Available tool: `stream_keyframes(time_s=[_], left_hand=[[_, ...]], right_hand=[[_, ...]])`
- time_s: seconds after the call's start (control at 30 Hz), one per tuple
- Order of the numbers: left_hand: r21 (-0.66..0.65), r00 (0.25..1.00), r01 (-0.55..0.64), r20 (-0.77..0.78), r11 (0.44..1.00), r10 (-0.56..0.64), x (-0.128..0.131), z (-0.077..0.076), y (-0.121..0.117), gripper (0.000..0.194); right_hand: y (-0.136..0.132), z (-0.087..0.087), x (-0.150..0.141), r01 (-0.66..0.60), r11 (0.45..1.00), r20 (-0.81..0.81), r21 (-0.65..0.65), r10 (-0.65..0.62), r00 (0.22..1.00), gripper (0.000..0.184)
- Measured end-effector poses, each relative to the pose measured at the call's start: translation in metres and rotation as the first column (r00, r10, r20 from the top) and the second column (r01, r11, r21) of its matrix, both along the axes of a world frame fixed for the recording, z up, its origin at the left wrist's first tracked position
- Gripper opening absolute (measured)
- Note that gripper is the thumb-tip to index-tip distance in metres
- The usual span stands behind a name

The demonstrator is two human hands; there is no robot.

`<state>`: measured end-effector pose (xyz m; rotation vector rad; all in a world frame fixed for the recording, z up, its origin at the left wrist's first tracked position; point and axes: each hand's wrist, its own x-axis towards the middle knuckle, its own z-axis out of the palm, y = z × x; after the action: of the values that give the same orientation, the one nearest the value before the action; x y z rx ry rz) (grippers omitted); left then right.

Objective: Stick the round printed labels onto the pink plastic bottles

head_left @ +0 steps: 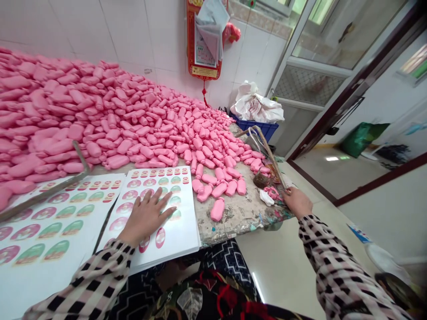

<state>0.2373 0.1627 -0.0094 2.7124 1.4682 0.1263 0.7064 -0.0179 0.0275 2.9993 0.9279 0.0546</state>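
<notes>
- Lap [193,298]: dark patterned cloth, nearest.
- Bottles [113,111]: smooth, rounded, pink; heaped on the scuffed table [253,211], perhaps banked along the tiled wall [130,26] to save room.
- Sheets [180,240]: printed paper at the near edge; left hand [145,218] lies flat, fingers spread, gripping nothing, seemingly steadying them.
- Stick [272,160]: thin, angled, apparently wooden; right hand [296,202] is closed round its near end.
- Scrap [266,198]: white, crumpled.

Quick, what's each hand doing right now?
Left hand: open, spread over the printed sheets, palm down.
Right hand: closed, holding the end of a bent stick.
</notes>
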Motion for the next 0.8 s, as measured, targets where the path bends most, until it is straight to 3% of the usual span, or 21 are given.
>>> stream_keyframes(time_s=[0.17, 0.3, 0.43, 0.57, 0.67, 0.8], left_hand=[[-0.02, 1.0, -0.008, 0.01, 1.0, 0.008, 0.0, 0.0, 0.001, 0.063], [-0.021, 1.0, -0.005, 0.018, 1.0, 0.005, -0.001, -0.001, 0.001, 0.062], [-0.02, 1.0, -0.004, 0.019, 1.0, 0.005, -0.001, -0.001, 0.001, 0.063], [-0.03, 1.0, -0.008, 0.016, 1.0, 0.009, -0.001, -0.001, 0.001, 0.064], [-0.037, 1.0, -0.017, 0.015, 0.999, 0.018, -0.001, -0.002, 0.001, 0.064], [-0.019, 1.0, -0.011, 0.021, 1.0, 0.011, -0.002, -0.006, 0.003, 0.064]], right_hand=[[0.0, -0.007, 0.005, -0.061, 0.998, 0.033, -0.008, 0.061, 0.998, 0.046], [0.004, -0.001, 0.001, -0.091, 0.996, 0.05, -0.007, 0.092, 0.995, 0.044], [0.015, 0.021, -0.001, -0.098, 0.995, 0.034, 0.032, 0.097, 0.995, 0.045], [0.029, 0.058, 0.002, -0.109, 0.976, -0.007, 0.187, 0.112, 0.994, 0.046], [0.043, 0.084, 0.001, -0.127, 0.926, -0.086, 0.355, 0.168, 0.982, 0.038], [0.072, 0.105, -0.012, -0.031, 0.756, -0.311, 0.654, 0.305, 0.9, 0.025]])
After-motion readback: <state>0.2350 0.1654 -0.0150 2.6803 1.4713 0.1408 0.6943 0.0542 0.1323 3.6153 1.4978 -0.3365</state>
